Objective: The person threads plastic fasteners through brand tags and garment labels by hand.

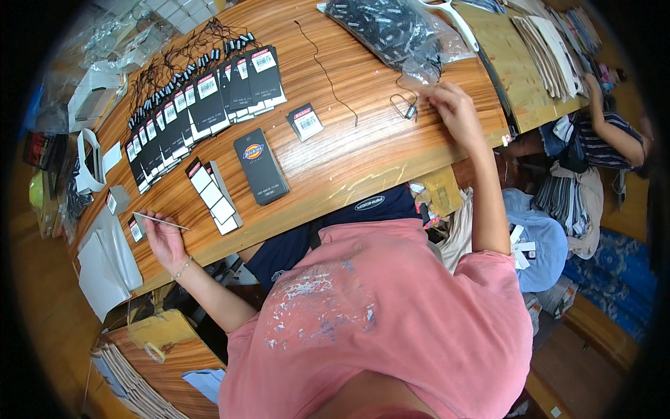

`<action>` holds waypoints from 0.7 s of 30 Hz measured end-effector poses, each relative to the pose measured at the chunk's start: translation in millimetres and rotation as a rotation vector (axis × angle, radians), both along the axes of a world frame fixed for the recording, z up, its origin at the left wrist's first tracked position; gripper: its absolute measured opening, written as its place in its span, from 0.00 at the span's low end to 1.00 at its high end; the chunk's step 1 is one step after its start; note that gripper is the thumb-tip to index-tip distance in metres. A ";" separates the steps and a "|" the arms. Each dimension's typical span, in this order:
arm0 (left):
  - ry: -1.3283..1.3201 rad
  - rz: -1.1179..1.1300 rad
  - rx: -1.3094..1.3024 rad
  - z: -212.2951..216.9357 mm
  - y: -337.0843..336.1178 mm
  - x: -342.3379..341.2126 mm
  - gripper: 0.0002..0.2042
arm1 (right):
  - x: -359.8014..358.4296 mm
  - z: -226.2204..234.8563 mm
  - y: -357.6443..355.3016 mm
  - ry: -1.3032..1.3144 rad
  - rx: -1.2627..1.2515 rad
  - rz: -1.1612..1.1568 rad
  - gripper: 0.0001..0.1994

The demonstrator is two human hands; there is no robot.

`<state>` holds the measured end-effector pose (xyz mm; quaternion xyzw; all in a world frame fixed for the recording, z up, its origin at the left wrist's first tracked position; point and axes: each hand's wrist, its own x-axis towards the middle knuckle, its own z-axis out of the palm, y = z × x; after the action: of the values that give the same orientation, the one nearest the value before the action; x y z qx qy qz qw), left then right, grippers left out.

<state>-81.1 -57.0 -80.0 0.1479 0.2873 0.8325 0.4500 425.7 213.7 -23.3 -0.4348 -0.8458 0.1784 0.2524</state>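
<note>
Wooden surface carries a long fanned row of black tags, a clear bag of dark strings, one large black tag and a small tag stack. Left hand pinches a thin white card at the near edge. Right hand pinches a black string loop beside the bag.

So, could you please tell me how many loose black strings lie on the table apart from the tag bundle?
2: a long black string across the table's middle, and a short looped string by the right hand. Others may hide among the tags.
</note>
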 end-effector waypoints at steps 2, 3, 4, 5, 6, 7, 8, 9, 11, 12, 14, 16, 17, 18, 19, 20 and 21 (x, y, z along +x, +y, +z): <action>-0.018 -0.004 0.005 -0.2 -0.2 0.2 0.10 | -4.9 -0.5 -2.5 -0.164 0.110 0.064 0.13; -0.022 0.006 -0.007 -1.2 -1.3 -0.3 0.10 | -3.0 -4.3 -4.1 -0.146 0.087 0.071 0.14; -0.026 0.017 -0.019 -1.7 -2.2 -0.9 0.10 | -1.1 -5.6 -7.0 -0.100 0.069 0.052 0.13; -0.019 0.016 -0.023 -1.5 -2.3 -0.6 0.10 | 1.5 -6.4 -11.5 -0.056 0.048 0.029 0.12; -0.012 0.014 -0.027 -0.9 -2.3 0.2 0.11 | 1.6 -7.7 -12.3 -0.012 0.028 0.005 0.10; -0.005 0.012 -0.031 -0.2 -2.4 0.1 0.11 | -2.9 -9.4 -10.2 0.050 0.006 -0.061 0.07; -0.010 -0.003 -0.014 -0.2 -2.0 -0.1 0.11 | -8.0 -11.1 -9.2 0.065 0.006 -0.105 0.06; -0.018 -0.017 0.004 -0.2 -2.8 -0.2 0.11 | -16.1 -12.6 -6.1 0.077 0.008 -0.149 0.05; -0.031 -0.031 0.028 0.5 -2.7 0.0 0.12 | -33.5 -15.9 -0.3 0.075 -0.012 -0.262 0.06; -0.036 -0.030 0.034 1.2 -2.4 1.3 0.12 | -40.4 -18.1 0.7 0.044 0.052 -0.257 0.06; -0.039 -0.016 0.024 2.7 -2.6 3.8 0.12 | -51.7 -24.6 1.0 -0.015 0.181 -0.238 0.06; -0.038 0.012 -0.007 3.5 -0.5 5.0 0.12 | -54.2 -28.4 -1.1 -0.015 0.155 -0.201 0.05; -0.048 0.005 0.006 2.5 -0.9 4.5 0.12 | -54.1 -26.6 -3.2 -0.006 0.112 -0.162 0.05; -0.058 0.003 0.018 2.0 -2.1 3.9 0.12 | -55.6 -23.5 -6.8 0.003 0.069 -0.123 0.05; -0.069 0.001 0.031 1.9 -3.5 3.2 0.12 | -57.2 -17.3 -11.4 0.009 0.012 -0.052 0.04; -0.080 -0.003 0.039 1.7 -4.3 3.5 0.12 | -57.3 -13.6 -15.0 0.020 0.016 -0.006 0.04; -0.076 -0.019 0.052 2.4 -3.3 2.7 0.12 | -55.9 -10.8 -17.4 0.030 0.019 0.040 0.04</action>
<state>-78.4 -60.4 -77.6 0.1305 0.2469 0.8403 0.4646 369.7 196.3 -34.0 -0.4125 -0.8521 0.1818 0.2658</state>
